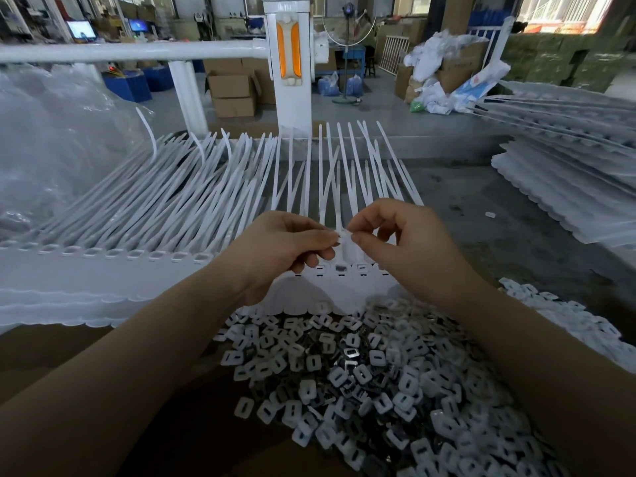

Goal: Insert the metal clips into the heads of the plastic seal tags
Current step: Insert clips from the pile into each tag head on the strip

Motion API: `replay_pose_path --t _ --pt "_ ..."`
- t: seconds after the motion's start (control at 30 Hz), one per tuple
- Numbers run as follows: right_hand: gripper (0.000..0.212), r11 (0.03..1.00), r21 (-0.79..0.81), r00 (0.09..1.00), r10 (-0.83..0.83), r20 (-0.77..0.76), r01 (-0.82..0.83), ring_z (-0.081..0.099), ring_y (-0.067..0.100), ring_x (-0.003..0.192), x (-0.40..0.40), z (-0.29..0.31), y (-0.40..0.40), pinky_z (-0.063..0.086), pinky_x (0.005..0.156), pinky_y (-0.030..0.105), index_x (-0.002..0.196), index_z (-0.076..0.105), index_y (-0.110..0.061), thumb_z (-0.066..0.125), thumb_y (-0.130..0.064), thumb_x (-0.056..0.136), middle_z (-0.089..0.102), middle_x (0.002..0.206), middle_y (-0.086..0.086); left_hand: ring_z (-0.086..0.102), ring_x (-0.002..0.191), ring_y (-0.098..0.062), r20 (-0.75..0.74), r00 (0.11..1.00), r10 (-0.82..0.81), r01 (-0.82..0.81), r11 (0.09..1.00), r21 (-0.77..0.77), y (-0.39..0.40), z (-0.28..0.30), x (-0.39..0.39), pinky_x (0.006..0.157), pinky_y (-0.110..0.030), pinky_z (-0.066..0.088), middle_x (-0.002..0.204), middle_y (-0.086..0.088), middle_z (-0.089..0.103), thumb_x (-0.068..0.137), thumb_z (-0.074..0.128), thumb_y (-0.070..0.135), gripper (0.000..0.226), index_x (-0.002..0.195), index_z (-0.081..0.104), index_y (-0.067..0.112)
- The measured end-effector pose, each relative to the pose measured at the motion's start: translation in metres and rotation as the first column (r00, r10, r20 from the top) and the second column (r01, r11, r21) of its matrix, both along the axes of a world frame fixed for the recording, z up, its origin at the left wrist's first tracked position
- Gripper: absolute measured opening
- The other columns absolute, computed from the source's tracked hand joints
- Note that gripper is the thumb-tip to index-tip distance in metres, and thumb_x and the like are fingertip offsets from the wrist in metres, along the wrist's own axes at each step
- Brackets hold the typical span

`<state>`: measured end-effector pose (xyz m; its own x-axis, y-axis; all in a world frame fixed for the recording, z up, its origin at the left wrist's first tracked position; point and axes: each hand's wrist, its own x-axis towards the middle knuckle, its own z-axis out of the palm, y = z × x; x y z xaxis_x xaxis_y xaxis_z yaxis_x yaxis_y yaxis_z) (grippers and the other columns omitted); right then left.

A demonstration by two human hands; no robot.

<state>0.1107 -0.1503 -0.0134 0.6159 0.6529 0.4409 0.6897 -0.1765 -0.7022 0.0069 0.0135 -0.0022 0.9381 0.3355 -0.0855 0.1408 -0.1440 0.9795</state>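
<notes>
Seal tags [165,215] of white plastic were laid in a long joined row across the tabletop [481,215], their thin straps fanned away from the person and their square heads [113,253] lined along the near edge. At the far left a heap of clear plastic bags [51,139] was seen.

Near the middle, the left hand [282,249] was held over the row with its fingers curled, thumb and forefinger pressed together on a small white piece [344,237]. The same piece was pinched from the other side by the right hand [402,242]; whether a metal clip was already seated in it could not be told, the part being small and half covered by fingertips. Just below the hands, three or four heads [340,269] with open slots were shown.

Toward the person, a loose pile of metal clips and white plastic pieces [378,380] was spread. At the far right more stacked strips of tags [568,201] were laid.

The tags were judged light and bendable, the straps floppy, so a head would best be steadied close beside its slot. The clips were judged thin, stiff, slippery and perhaps sharp-edged, best pinched by their flat sides and pushed in squarely.
</notes>
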Motion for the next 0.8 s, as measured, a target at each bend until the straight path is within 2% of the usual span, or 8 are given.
replay_pose_path --t 0.2,0.37,0.43,0.53,0.57,0.7,0.77,0.8 --pt "0.005 1.0 -0.003 0.995 0.007 -0.095 -0.008 0.059 0.008 0.069 -0.002 0.003 0.001 0.05 0.059 0.017 0.086 0.069 -0.028 0.066 -0.026 0.089 0.066 0.077 -0.012 0.058 0.057 -0.002 0.087 0.995 0.057 -0.073 0.98 0.186 -0.001 -0.003 0.0 0.053 -0.013 0.044 0.074 0.001 0.074 0.086 0.072 0.019 0.006 0.083 0.077 0.018" --pt "0.007 1.0 -0.015 0.995 0.012 -0.103 -0.013 0.054 -0.001 0.06 -0.005 0.003 0.003 0.045 0.054 0.008 0.08 0.068 -0.027 0.07 -0.024 0.087 0.065 0.071 -0.01 0.06 0.059 0.0 0.116 0.993 0.032 -0.063 0.959 0.277 -0.004 -0.003 0.0 0.053 -0.009 0.044 0.074 0.004 0.074 0.086 0.072 0.022 0.005 0.085 0.077 0.02" --pt "0.009 1.0 -0.021 0.996 0.003 -0.092 -0.005 0.054 0.0 0.06 -0.005 0.003 0.002 0.044 0.054 0.006 0.079 0.068 -0.028 0.071 -0.024 0.086 0.065 0.069 -0.011 0.061 0.06 0.0 0.136 0.99 0.027 -0.071 0.94 0.335 -0.005 -0.003 -0.001 0.055 -0.012 0.047 0.074 0.006 0.074 0.087 0.072 0.023 0.004 0.084 0.075 0.023" --pt "0.01 0.999 -0.054 0.998 0.003 -0.062 -0.007 0.056 -0.001 0.062 -0.005 0.002 0.003 0.041 0.055 0.004 0.077 0.068 -0.03 0.072 -0.027 0.085 0.065 0.067 -0.016 0.064 0.066 -0.015 0.161 0.986 0.038 -0.104 0.899 0.425 -0.007 -0.003 0.001 0.063 -0.026 0.054 0.075 0.002 0.072 0.085 0.073 0.027 0.005 0.081 0.074 0.025" --pt "0.009 0.998 -0.068 0.998 0.007 -0.055 -0.011 0.057 -0.001 0.063 -0.004 0.001 0.004 0.041 0.056 0.004 0.078 0.068 -0.03 0.072 -0.028 0.085 0.065 0.068 -0.016 0.062 0.063 -0.017 0.156 0.987 0.034 -0.103 0.884 0.457 -0.007 -0.003 0.001 0.061 -0.026 0.053 0.073 0.002 0.071 0.085 0.073 0.029 0.007 0.08 0.074 0.024" --pt "0.007 0.993 -0.112 0.997 -0.047 -0.061 0.04 0.059 -0.005 0.069 0.003 -0.004 0.005 0.042 0.059 0.007 0.086 0.068 -0.032 0.065 -0.027 0.09 0.066 0.076 -0.017 0.049 0.049 0.001 0.098 0.993 0.064 -0.103 0.876 0.472 -0.008 -0.007 0.006 0.047 -0.011 0.039 0.059 0.009 0.063 0.085 0.074 0.028 0.009 0.077 0.073 0.023" --pt "0.01 0.984 -0.159 0.991 -0.099 -0.086 0.085 0.06 -0.002 0.075 0.008 -0.008 0.004 0.044 0.063 0.013 0.091 0.067 -0.033 0.06 -0.026 0.093 0.066 0.082 -0.015 0.052 0.05 0.004 0.045 0.992 0.116 -0.123 0.882 0.455 -0.009 -0.011 0.009 0.047 -0.01 0.041 0.055 0.016 0.062 0.085 0.074 0.029 0.009 0.077 0.073 0.024" --pt "0.011 0.978 -0.193 0.989 -0.105 -0.102 0.084 0.06 0.0 0.076 0.009 -0.01 0.004 0.045 0.063 0.015 0.092 0.066 -0.033 0.06 -0.025 0.093 0.066 0.083 -0.014 0.057 0.057 0.004 0.017 0.991 0.134 -0.127 0.877 0.463 -0.01 -0.014 0.01 0.053 -0.013 0.046 0.059 0.015 0.064 0.084 0.074 0.031 0.009 0.077 0.073 0.025"
